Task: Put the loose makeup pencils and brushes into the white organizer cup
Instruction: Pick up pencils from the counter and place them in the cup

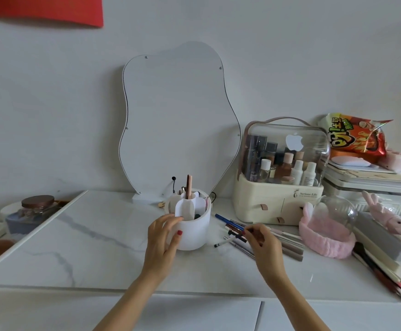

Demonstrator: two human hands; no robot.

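The white organizer cup [194,231] stands mid-table with inner dividers; a tan pencil [189,187] sticks up from it. My left hand [162,238] wraps the cup's left front side, thumb on its wall. To the cup's right lies a pile of loose makeup pencils [287,244], among them a blue one [228,220] and a thin white-handled liner [224,242]. My right hand [265,242] rests over the pile, its fingertips pinched on a dark pencil at the pile's left part.
A wavy mirror [175,120] leans on the wall behind the cup. A cream cosmetics case [278,201] with bottles stands at the right, a pink headband [326,232] beside it. More pencils [385,275] lie at the right edge. A lidded jar [37,204] sits far left.
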